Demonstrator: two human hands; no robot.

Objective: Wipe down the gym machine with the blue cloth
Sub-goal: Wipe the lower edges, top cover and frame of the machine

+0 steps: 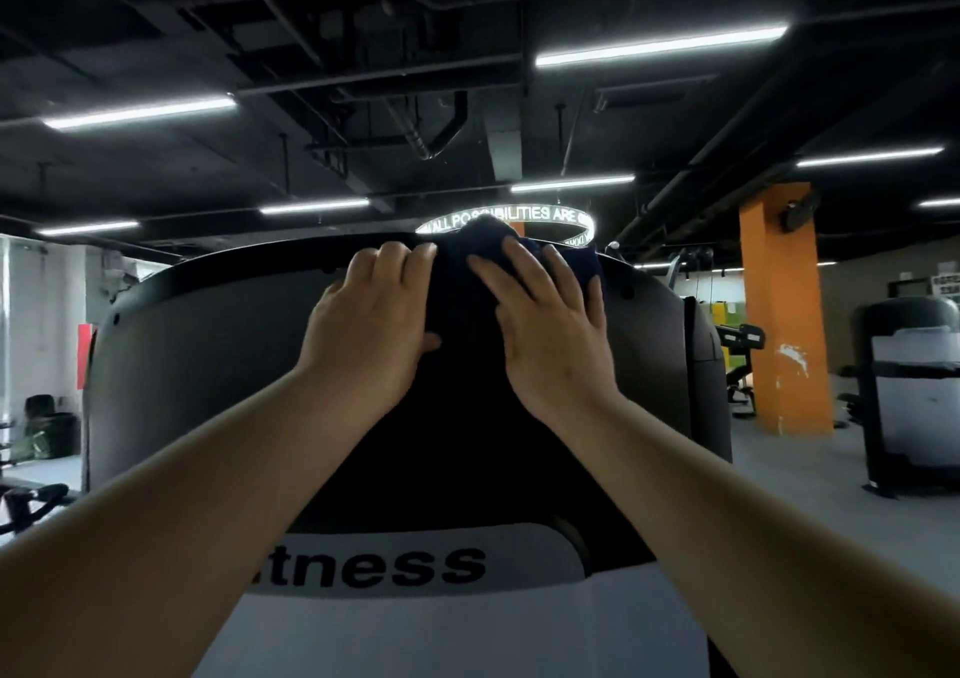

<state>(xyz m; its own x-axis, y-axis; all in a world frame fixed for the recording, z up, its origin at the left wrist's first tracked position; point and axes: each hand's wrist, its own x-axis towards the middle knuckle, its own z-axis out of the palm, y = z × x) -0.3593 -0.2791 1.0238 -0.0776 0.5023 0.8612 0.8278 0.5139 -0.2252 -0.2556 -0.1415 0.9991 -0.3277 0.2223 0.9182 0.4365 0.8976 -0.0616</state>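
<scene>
- Head view looks up over both bare forearms at the dark grey, rounded plastic shroud of the gym machine; a white band lower down carries the letters "tness".
- Draped over the shroud's curved top edge, between and under the hands, sits the dark blue, soft, bunched cloth.
- Left hand lies on the shroud just left of the cloth, its fingers hooked over the top rim; whether the fingertips catch the cloth's edge cannot be told.
- Right hand lies flat on the cloth, fingers straight and spread, pressing it against the shroud rather than clutching it.
- Handling, as a judgement: the cloth looks light and limp, so it will fold, bunch and slide off the smooth rim unless a palm pins it; a broad flat press in its middle should carry it better than a pinch at a corner.
- Shroud plastic looks stiff and slick, likely to let the cloth glide with little drag; the curved rim gives the steadying hand a natural hold.
- Behind stand an orange square pillar and another grey machine.
</scene>
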